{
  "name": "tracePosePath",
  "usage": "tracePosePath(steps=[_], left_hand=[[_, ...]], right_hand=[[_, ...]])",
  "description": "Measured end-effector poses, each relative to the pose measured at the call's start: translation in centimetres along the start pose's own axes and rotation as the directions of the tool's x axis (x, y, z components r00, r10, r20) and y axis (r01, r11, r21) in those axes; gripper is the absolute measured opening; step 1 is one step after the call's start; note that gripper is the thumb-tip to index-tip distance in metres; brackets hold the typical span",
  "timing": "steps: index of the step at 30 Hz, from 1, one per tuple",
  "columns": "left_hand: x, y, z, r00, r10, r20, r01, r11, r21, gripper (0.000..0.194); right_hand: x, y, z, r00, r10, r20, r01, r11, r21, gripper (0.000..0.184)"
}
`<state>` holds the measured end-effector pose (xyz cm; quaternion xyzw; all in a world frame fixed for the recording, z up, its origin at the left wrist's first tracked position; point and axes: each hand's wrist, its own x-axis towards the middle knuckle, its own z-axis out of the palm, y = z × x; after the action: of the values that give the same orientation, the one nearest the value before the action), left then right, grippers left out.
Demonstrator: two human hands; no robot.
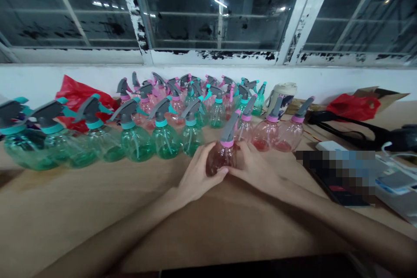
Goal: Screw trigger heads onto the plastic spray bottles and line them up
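A pink spray bottle [223, 155] with a grey trigger head and pink collar stands on the wooden table [97, 208] in the middle. My left hand [198, 176] wraps round its left side with the thumb across the front. From the right, my right hand [256, 168] cups the same bottle, fingers curled on it. Both hands are closed on the bottle. More pink spray bottles [276, 132] stand in a row to its right, and a row of green spray bottles [137, 139] with teal collars runs to its left.
Several more pink and green spray bottles [195, 95] crowd the back of the table under the window. A red plastic bag [76, 95] lies far left, another red bag [353, 106] and black straps [345, 126] far right. Flat packets [394, 182] sit at the right edge.
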<state>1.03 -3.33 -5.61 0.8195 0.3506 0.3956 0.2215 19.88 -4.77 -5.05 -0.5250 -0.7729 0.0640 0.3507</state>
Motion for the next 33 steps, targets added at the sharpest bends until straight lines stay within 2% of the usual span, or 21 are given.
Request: tracePosePath(steps=[3,6,10,18,25,28,33], left_hand=[[-2.1,-0.7,-0.4,0.999,-0.04,0.022,0.035,0.982,0.184,0.053],[-3.3,-1.2,-0.7,0.992,-0.101,0.07,0.072,0.941,0.332,0.051],[-3.8,-1.4,-0.2,0.98,-0.109,0.167,0.017,0.879,0.476,0.048],[-3.8,-0.9,0.3,0.964,-0.098,0.247,-0.053,0.839,0.542,0.038],[-3.8,-1.1,0.1,0.961,-0.082,0.265,-0.079,0.835,0.545,0.039],[-3.9,-1.2,0.0,0.961,-0.082,0.265,-0.078,0.838,0.541,0.039],[-4.0,-1.3,-0.1,0.953,-0.099,0.286,-0.087,0.816,0.572,0.04]], right_hand=[[1.3,0.9,-0.2,0.999,-0.03,-0.027,0.027,0.992,-0.123,0.061],[2.5,1.1,0.2,1.0,-0.001,-0.028,-0.004,0.981,-0.192,0.069],[3.9,0.6,1.1,0.998,0.021,-0.052,-0.036,0.947,-0.319,0.076],[5.6,0.0,1.9,0.991,0.085,-0.101,-0.12,0.897,-0.425,0.068],[6.1,-0.1,2.1,0.992,0.073,-0.1,-0.109,0.897,-0.428,0.073],[5.5,-0.2,1.2,0.992,0.063,-0.109,-0.102,0.909,-0.404,0.074],[3.8,1.2,-2.1,0.985,0.086,-0.149,-0.132,0.933,-0.334,0.041]])
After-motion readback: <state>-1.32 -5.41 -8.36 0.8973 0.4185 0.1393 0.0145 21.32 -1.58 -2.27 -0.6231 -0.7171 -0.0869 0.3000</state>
